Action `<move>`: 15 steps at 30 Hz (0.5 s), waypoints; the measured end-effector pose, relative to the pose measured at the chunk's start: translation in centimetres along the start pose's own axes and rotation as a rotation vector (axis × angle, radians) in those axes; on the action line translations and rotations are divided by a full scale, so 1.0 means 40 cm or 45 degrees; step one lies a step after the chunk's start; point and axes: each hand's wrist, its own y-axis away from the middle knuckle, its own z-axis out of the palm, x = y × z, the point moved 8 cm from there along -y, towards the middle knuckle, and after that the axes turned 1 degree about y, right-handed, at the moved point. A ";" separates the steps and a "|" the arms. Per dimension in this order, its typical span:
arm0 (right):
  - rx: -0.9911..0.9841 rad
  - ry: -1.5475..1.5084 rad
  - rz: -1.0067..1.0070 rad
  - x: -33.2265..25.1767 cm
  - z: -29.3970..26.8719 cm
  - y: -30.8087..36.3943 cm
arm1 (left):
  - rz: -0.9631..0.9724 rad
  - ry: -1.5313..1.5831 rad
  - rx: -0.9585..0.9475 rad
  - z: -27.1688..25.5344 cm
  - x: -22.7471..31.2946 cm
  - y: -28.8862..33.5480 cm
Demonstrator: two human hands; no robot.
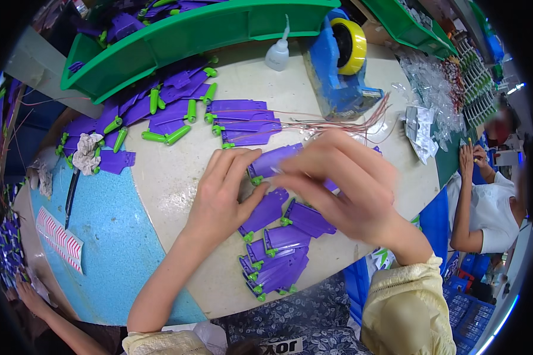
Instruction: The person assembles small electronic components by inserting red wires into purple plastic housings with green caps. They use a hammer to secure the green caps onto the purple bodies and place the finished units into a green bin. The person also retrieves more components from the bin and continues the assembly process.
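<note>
My left hand (216, 192) has its thumb and fingers closed around the green end of a purple plastic blade (276, 158) on the worktable. Over that blade hovers my right hand (352, 183), its fingertips drawn into a pinch and partly smeared by motion. What they hold, if anything, is too small to make out. Below the hands, a fanned pile of purple blades with green ends (287, 236) overlaps on the table. Further up lies a stack of similar blades (243, 118) with thin red and white wires (343, 125) stretching rightward from it.
A long green bin (201, 44) spans the back, with more blades heaped before it. Behind the wires stand a white dropper bottle (277, 56) and a blue tape dispenser (331, 77). Clear plastic bags (429, 89) lie right. Another person's hands (471, 158) work at far right.
</note>
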 end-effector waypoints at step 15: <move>-0.503 -0.150 0.420 0.168 0.203 0.015 | -0.160 0.255 -0.009 0.008 -0.045 0.010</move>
